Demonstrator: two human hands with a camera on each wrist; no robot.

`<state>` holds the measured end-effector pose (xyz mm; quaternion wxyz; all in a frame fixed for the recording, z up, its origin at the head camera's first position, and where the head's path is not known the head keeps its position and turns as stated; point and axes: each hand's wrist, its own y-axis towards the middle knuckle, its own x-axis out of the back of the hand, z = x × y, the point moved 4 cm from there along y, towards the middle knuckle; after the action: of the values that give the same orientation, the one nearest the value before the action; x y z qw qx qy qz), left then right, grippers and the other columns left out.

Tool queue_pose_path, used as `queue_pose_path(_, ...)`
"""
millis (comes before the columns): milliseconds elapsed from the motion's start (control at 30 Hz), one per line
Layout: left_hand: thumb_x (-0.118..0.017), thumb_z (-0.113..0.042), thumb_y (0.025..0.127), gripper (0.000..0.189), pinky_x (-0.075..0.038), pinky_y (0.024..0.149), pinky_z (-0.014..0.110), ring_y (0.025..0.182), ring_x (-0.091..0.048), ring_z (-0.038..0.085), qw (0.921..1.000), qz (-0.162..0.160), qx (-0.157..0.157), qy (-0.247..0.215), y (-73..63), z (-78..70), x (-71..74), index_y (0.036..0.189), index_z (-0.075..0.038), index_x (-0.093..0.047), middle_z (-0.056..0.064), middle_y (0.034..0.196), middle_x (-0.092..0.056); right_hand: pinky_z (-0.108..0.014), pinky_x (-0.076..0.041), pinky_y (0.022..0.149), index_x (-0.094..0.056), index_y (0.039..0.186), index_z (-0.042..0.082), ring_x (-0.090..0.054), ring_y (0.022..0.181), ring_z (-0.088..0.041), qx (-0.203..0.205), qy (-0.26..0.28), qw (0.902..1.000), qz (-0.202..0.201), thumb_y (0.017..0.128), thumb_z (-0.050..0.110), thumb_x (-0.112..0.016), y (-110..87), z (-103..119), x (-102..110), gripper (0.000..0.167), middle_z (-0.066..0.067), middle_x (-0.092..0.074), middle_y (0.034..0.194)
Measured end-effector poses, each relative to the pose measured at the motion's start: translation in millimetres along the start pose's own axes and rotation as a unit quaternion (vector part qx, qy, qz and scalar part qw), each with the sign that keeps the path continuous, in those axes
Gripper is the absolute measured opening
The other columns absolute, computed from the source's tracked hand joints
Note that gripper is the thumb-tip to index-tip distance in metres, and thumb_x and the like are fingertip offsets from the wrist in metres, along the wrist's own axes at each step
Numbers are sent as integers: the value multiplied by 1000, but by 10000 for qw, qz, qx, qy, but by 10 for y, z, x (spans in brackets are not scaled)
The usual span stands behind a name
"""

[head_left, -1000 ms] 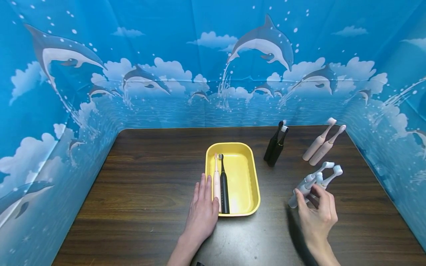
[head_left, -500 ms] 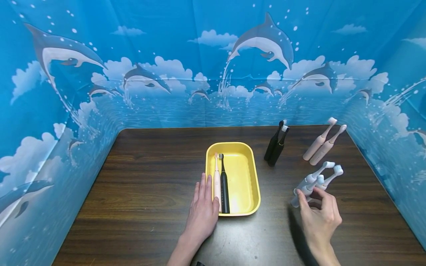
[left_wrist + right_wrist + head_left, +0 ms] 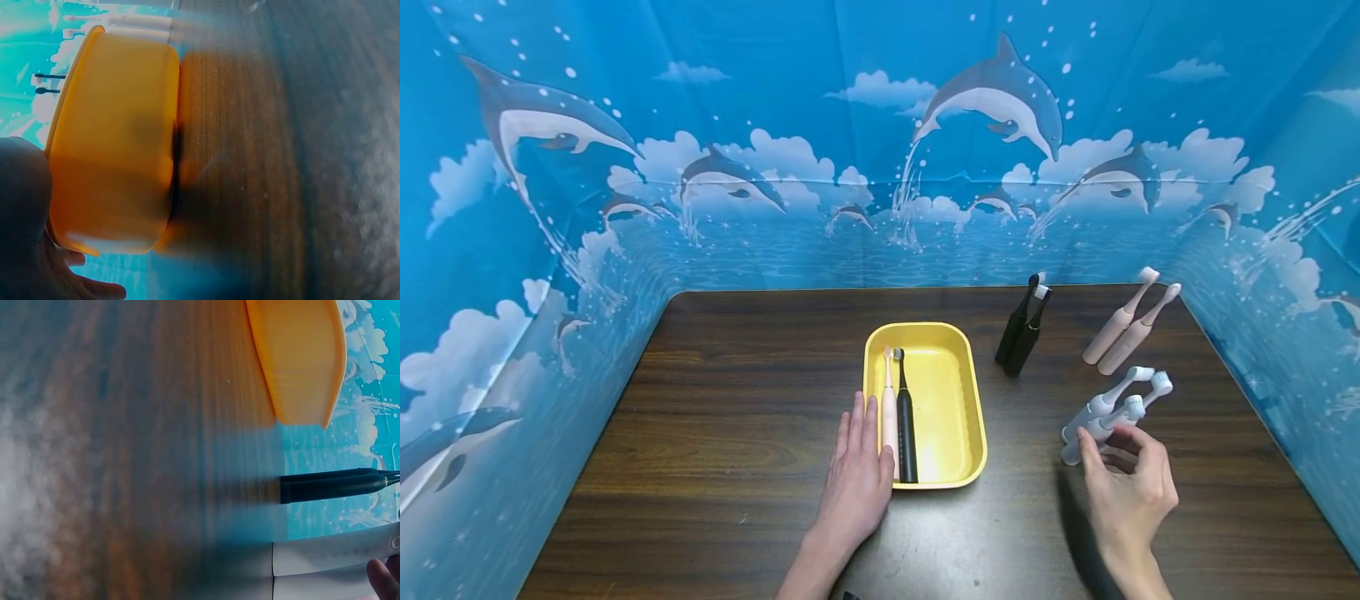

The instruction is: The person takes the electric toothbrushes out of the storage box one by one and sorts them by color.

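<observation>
My right hand (image 3: 1127, 496) pinches a pale blue electric toothbrush (image 3: 1101, 428) between thumb and fingers. Two more pale blue toothbrushes (image 3: 1099, 407) stand right behind it, partly covered by it. In the right wrist view, two pale handles (image 3: 334, 551) lie side by side, with a fingertip at the lower one. My left hand (image 3: 857, 475) rests with straight fingers along the left wall of a yellow tray (image 3: 946, 417). Inside the tray lie a pink electric toothbrush (image 3: 889, 412) and a black one (image 3: 906, 429), both along its left side.
Two black electric toothbrushes (image 3: 1021, 333) stand upright to the right of the tray. Farther right, two pink ones (image 3: 1123, 335) stand near the back corner. A dolphin-print backdrop (image 3: 775, 237) encloses the back and sides of the dark wooden table (image 3: 737, 400).
My right hand has shifted slightly to the right, bringing the pale blue toothbrush closer against the other two. The left hand and the tray hold their place.
</observation>
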<state>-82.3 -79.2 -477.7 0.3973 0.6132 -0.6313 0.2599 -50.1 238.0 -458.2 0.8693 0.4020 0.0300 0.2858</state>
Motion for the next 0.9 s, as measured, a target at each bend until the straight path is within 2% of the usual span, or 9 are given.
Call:
queue_pose_path(200,-56,-21,103,66,-33,110,68,148,-24,50,10000,-5,27,-5,7,-10,-4,161,-4,-29,18,169,-18,1,-41,65,-64,98,-17,-54,74,15,-196,-194,9996,-49,66,-11,-88,5,-52,22,40,16,-57,91)
queue_pose_path(233,-56,-21,102,66,-33,110,68,148,-24,50,10000,-10,20,-2,8,-12,-3,161,-4,-30,19,169,-18,1,-41,65,-64,98,-17,-53,73,15,-201,-223,9995,-37,67,-10,-89,7,-53,27,40,15,-58,89)
queue_pose_path(400,-56,-20,102,67,-32,111,67,148,-24,51,10000,-7,29,2,14,-23,1,161,-4,-30,19,168,-19,2,-38,64,-59,96,-17,-49,71,16,8,-281,9996,-82,75,4,-87,-7,26,51,41,-8,-61,77)
queue_pose_path(533,-56,-20,102,66,-31,112,66,148,-24,50,10000,-29,12,3,15,-23,0,161,-4,-30,19,168,-19,0,-36,62,-54,82,-16,-46,65,13,514,275,9964,-607,85,29,-80,-50,291,10,51,-14,-54,66)
queue_pose_path(600,-56,-20,102,66,-31,113,65,148,-24,50,10000,-36,-6,6,13,-22,1,160,-3,-31,19,168,-19,-3,-36,59,-54,74,-13,-46,60,6,935,662,9917,-589,90,33,-75,-69,468,-56,53,-16,-52,62)
queue_pose_path(667,-56,-19,101,66,-30,114,65,148,-25,50,10000,-53,-26,4,11,-22,4,160,-3,-31,19,168,-19,-8,-38,56,-57,72,-9,-48,58,-2,1228,1011,9872,-99,91,24,-72,-81,623,-157,41,-15,-54,63)
queue_pose_path(767,-56,-19,101,65,-30,114,64,148,-25,50,10000,-76,-47,2,8,-20,9,160,-2,-32,20,168,-19,-15,-47,57,-66,87,-7,-56,64,-12,1140,1427,9746,1295,85,2,-71,-128,763,-385,10,-13,-63,79)
queue_pose_path(833,-57,-19,101,65,-30,114,63,148,-25,50,9999,-91,-48,-1,3,-16,9,159,-2,-32,20,168,-20,-19,-55,64,-68,106,-6,-65,75,-16,692,1589,9600,2200,80,-9,-71,-177,809,-566,27,-13,-68,95)
queue_pose_path(900,-57,-19,101,65,-31,114,63,148,-25,50,9999,-98,-50,8,-4,-11,5,159,-2,-33,20,168,-20,-26,-60,73,-64,123,-5,-69,89,-22,74,1581,9420,2959,80,-12,-73,-238,831,-764,45,-15,-68,111)
